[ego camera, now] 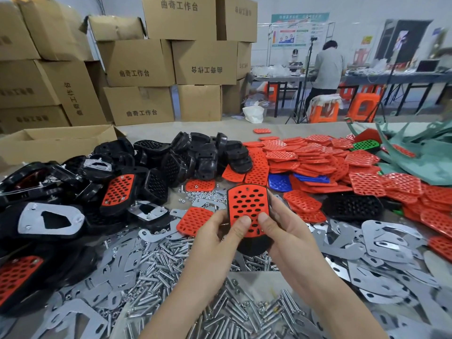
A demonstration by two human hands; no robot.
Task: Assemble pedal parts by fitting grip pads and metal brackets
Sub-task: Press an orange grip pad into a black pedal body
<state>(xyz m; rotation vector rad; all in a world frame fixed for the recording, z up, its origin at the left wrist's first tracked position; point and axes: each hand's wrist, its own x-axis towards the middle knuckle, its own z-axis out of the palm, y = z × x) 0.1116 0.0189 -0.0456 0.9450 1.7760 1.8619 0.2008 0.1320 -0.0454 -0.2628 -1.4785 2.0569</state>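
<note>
I hold a black pedal (252,244) upright over the table, with a red perforated grip pad (248,204) seated on its face. My left hand (220,231) grips its left side, thumb pressing the pad's lower part. My right hand (283,228) grips the right side, its thumb also on the pad. Red grip pads (318,157) are heaped at the right. Black pedal bodies (195,152) are piled behind. Grey metal brackets (386,243) lie at the right, and bolts (220,311) cover the table near me.
Finished pedals with red pads and metal brackets (51,218) are stacked at the left. An open cardboard box (61,140) stands at the far left, more boxes (139,62) behind it. Green plastic bags (420,152) lie at the far right. A person (327,69) works at a distant table.
</note>
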